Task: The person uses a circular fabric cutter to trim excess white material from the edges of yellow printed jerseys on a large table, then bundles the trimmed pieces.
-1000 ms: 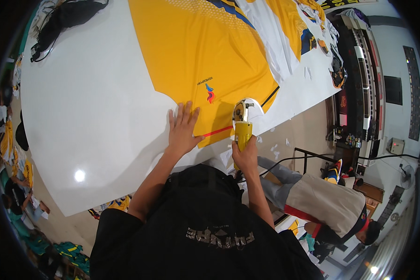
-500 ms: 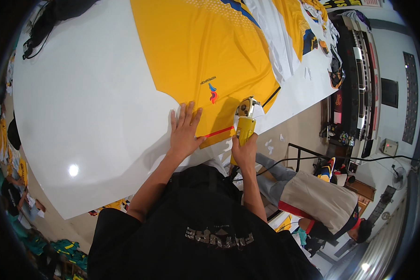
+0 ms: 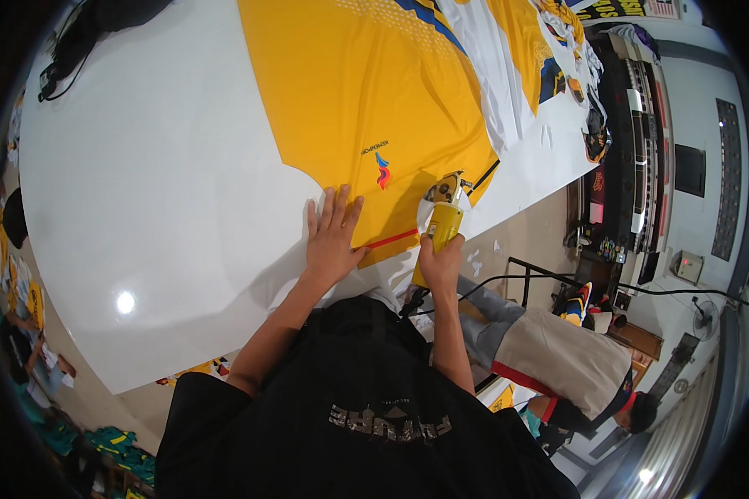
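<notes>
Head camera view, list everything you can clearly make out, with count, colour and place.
table: one, white, under the fabrics
fabric panel: one, yellow, top centre
loose fabric: count unclear, white, right of panel
power tool: one, yellow, at panel's near edge
bundle: one, black, table's far left
scraps: several, white, floor right of tool
co-worker: one, beige top, lower right
fan: one, greyish, far right
garments: count unclear, green, lower left
left hand: one, bare, flat at panel's left edge
right hand: one, bare, grip around power tool

Black short-sleeved shirt (image 3: 324,374) with pale block lettering (image 3: 381,427)
</notes>
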Tool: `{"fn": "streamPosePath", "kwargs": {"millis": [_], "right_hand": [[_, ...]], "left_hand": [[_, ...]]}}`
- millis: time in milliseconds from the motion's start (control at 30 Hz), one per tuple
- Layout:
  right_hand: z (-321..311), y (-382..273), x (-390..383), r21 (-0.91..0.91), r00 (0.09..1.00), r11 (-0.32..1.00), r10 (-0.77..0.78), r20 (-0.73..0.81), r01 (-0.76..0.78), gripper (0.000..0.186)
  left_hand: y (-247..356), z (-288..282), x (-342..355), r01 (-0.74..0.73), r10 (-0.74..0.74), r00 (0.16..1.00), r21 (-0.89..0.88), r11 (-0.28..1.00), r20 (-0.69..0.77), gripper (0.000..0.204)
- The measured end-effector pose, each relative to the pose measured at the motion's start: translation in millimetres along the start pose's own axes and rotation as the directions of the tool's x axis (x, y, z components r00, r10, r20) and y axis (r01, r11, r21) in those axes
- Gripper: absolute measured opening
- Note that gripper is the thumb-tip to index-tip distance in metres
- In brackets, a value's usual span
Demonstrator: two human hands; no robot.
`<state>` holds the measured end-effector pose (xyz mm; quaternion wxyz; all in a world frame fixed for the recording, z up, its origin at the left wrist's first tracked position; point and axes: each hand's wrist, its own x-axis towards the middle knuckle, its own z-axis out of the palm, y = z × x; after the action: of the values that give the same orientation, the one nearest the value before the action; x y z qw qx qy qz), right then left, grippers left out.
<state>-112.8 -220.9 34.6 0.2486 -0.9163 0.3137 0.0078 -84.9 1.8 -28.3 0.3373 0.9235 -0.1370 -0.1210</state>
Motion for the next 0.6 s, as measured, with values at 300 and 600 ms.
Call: {"fn": "streamPosePath", "kwargs": {"millis": [300,600], "right_hand": [[-7,-6,7,-0.026,0.997,0.997,0.076,0.004,-0.076,0.057],[-79,74,-28,0.013,0.980,0.982,0.190,-0.060,-0.189,0.055]], "left_hand": [[2,-8,-3,0.004,-0.005,0.999,0.020,1.000,0.036,0.101],[-4,-61,115,0.067,-0.032,0.977,0.163,0.984,-0.209,0.099]]}}
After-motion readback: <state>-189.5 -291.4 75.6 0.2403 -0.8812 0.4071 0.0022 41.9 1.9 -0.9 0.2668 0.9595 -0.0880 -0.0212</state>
